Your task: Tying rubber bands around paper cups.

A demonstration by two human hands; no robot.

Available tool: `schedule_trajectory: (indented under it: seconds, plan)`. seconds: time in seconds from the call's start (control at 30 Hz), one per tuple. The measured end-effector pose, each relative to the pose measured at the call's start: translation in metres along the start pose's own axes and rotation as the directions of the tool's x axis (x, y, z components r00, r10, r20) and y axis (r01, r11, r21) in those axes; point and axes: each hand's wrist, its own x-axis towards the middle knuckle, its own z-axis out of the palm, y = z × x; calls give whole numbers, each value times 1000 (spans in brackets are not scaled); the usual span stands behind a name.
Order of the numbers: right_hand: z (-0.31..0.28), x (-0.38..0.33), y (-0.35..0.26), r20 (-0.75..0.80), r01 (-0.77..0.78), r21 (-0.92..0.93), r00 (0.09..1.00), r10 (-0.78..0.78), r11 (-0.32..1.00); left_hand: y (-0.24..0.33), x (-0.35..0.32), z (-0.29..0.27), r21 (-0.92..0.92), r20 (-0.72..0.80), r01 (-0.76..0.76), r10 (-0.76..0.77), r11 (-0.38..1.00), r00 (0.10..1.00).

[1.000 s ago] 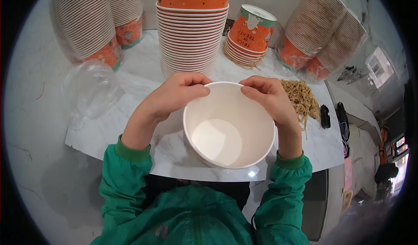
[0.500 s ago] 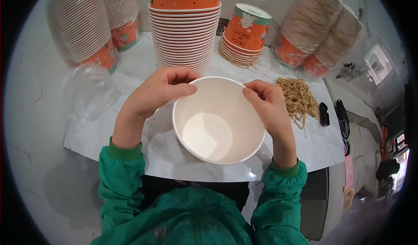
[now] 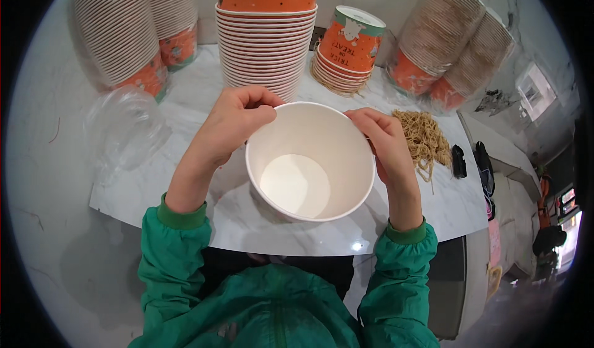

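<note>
Here a white paper bowl (image 3: 310, 160) is held at frame centre above the marble desk (image 3: 260, 224), open side up and empty. Its rim is pinched by the left hand (image 3: 238, 122) at upper left and the right hand (image 3: 383, 141) at the right edge; fingers are closed on the rim. Directly behind, a stack of orange bowls (image 3: 266, 38) is seen; noodles (image 3: 424, 141) are piled at right. The thin rim could be crushed or the bowl tipped if the pinch is uneven, and the stack could be knocked. The bowl's outside is hidden; a clear plastic wrap (image 3: 124, 125) at left is hard to make out.
</note>
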Motion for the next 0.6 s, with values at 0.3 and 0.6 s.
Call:
schedule_trajectory:
  seconds: [0.3, 0.6]
  plan:
    - [24, 2, -37, 168, 301, -839, 936, -310, 454, 4, -9, 8, -13, 43, -1, 2, 1000, 999]
    - [34, -3, -34, 304, 353, -935, 854, -421, 42, 7, -13, 10, -40, 162, 44, -37, 998, 986]
